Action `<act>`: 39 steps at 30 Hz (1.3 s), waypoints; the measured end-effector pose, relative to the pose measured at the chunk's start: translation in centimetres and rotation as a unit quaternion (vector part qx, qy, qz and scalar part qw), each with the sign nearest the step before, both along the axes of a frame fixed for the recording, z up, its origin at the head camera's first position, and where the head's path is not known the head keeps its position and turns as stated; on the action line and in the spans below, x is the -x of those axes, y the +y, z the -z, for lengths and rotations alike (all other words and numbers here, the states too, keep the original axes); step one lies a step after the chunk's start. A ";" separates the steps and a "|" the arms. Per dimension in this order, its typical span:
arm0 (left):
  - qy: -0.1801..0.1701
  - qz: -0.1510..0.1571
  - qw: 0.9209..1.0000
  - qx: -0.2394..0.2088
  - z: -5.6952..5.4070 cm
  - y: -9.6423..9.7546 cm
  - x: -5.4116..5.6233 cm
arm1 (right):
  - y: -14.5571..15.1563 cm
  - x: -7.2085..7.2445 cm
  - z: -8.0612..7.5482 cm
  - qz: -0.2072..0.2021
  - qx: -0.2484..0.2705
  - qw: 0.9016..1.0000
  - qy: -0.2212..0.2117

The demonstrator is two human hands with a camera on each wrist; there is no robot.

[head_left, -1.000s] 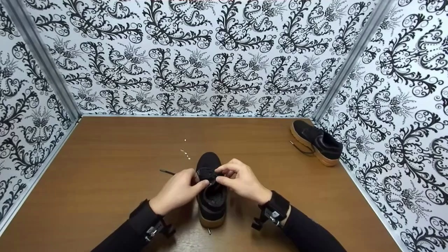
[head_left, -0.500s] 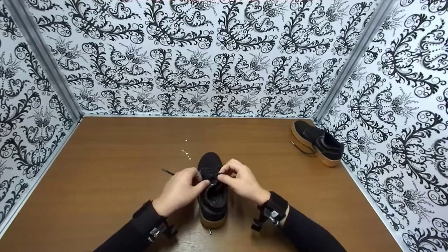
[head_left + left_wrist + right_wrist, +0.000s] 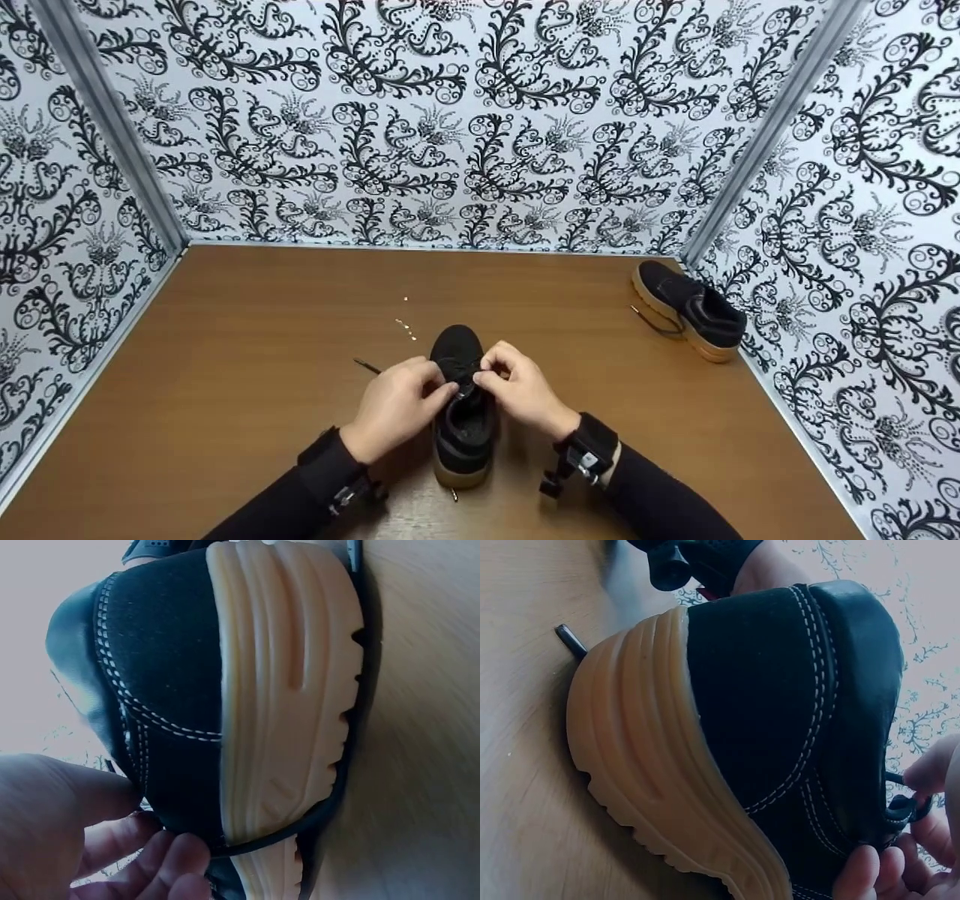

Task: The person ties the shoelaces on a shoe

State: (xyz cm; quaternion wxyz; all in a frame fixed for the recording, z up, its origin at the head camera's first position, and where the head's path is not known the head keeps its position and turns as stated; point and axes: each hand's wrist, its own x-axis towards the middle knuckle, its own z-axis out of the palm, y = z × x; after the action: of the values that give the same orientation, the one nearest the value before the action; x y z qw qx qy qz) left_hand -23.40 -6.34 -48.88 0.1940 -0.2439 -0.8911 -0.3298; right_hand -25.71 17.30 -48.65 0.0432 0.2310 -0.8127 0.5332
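In the head view a black shoe (image 3: 456, 341) with a gum sole sits upright on the table, toe pointing away. My left hand (image 3: 399, 401) grips the left side of its lacing area. In the left wrist view that thumb lies by the collar, with the fingertips (image 3: 184, 851) curled against the upper. Close to the top eyelets, my right hand (image 3: 521, 384) pinches a black shoelace (image 3: 924, 808) between thumb and forefinger. Its other fingers press on the shoe's side. One lace end (image 3: 367, 366) sticks out left of the shoe; a lace tip (image 3: 454, 495) shows behind the heel.
A second black shoe (image 3: 690, 307) lies at the back right by the patterned wall (image 3: 840, 247), its loose lace (image 3: 656, 322) on the table. Small white specks (image 3: 406, 327) dot the wooden table (image 3: 285, 322) beyond the toe. Patterned panels enclose the back and sides.
Half a second ago a dark stretch of lace showed at my right fingertips; now it hardly shows in the head view. The left hand keeps its place on the shoe. The head view has shifted slightly.
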 end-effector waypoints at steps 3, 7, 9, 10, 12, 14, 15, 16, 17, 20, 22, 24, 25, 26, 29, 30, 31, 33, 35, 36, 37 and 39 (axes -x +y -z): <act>0.014 0.005 1.000 0.004 0.1 0.1 0.0 | 0.0 -0.1 -0.1 -0.004 0.003 1.000 0.004; 0.015 0.008 1.000 0.003 0.2 0.1 0.0 | -0.1 0.0 0.0 -0.011 0.001 1.000 0.012; 0.015 0.008 1.000 0.001 0.2 0.1 0.1 | -0.1 0.1 0.1 -0.009 0.001 1.000 0.013; 0.015 0.007 1.000 0.001 0.2 0.1 0.1 | -0.1 0.2 0.1 -0.007 0.003 1.000 0.010; 0.014 0.005 1.000 0.001 0.2 0.0 0.1 | 0.0 0.3 0.2 -0.003 0.012 1.000 0.002; 0.015 0.003 1.000 -0.001 0.2 0.0 0.0 | 0.0 0.4 0.4 0.000 0.026 1.000 -0.009; 0.016 0.001 1.000 -0.001 0.2 0.0 0.0 | 0.0 0.4 0.5 0.000 0.036 0.999 -0.015; 0.018 -0.001 1.000 0.000 0.2 0.0 0.0 | 0.0 0.5 0.5 0.000 0.044 0.999 -0.020; 0.021 -0.002 1.000 0.002 0.2 0.0 0.0 | 0.0 0.4 0.6 -0.001 0.053 0.998 -0.023; 0.032 -0.006 0.999 0.008 0.1 0.2 0.0 | 0.0 0.4 0.7 -0.004 0.078 0.997 -0.024; 0.041 -0.009 0.999 0.013 0.1 0.2 0.0 | 0.0 0.4 0.7 -0.010 0.093 0.995 -0.020; 0.051 -0.011 0.999 0.016 0.2 0.2 0.1 | 0.0 0.4 0.8 -0.018 0.104 0.994 -0.014; 0.055 -0.012 0.998 0.017 0.2 0.2 0.1 | 0.0 0.3 0.9 -0.020 0.109 0.994 -0.012; 0.060 -0.013 0.998 0.018 0.3 0.2 0.1 | 0.1 0.3 0.9 -0.022 0.112 0.993 -0.011; 0.068 -0.012 0.997 0.020 0.4 0.2 0.3 | 0.1 0.4 1.0 -0.030 0.123 0.992 -0.008; 0.069 -0.010 0.997 0.021 0.5 0.1 0.3 | 0.1 0.5 1.0 -0.030 0.125 0.992 -0.007; 0.069 -0.008 0.997 0.022 0.5 0.1 0.3 | 0.1 0.5 1.0 -0.030 0.127 0.991 -0.007; 0.067 -0.003 0.998 0.023 0.5 0.0 0.4 | 0.0 0.6 1.0 -0.032 0.135 0.990 -0.014; 0.062 0.002 0.998 0.022 0.4 0.0 0.5 | 0.0 0.6 0.9 -0.028 0.139 0.990 -0.024; 0.059 0.004 0.998 0.020 0.4 -0.1 0.5 | 0.0 0.6 0.9 -0.027 0.142 0.989 -0.030; 0.055 0.005 0.998 0.018 0.3 -0.1 0.5 | 0.0 0.6 0.9 -0.025 0.146 0.988 -0.038; 0.050 0.007 0.999 0.013 0.3 -0.2 0.5 | 0.0 0.6 0.9 -0.021 0.154 0.986 -0.054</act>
State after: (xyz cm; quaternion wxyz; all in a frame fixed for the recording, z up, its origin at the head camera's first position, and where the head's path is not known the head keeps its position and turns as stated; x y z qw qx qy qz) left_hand -23.95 -6.55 -49.14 0.2331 -0.2686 -0.8830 -0.3063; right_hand -26.35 17.27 -49.55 0.0231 0.2090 -0.7167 0.6649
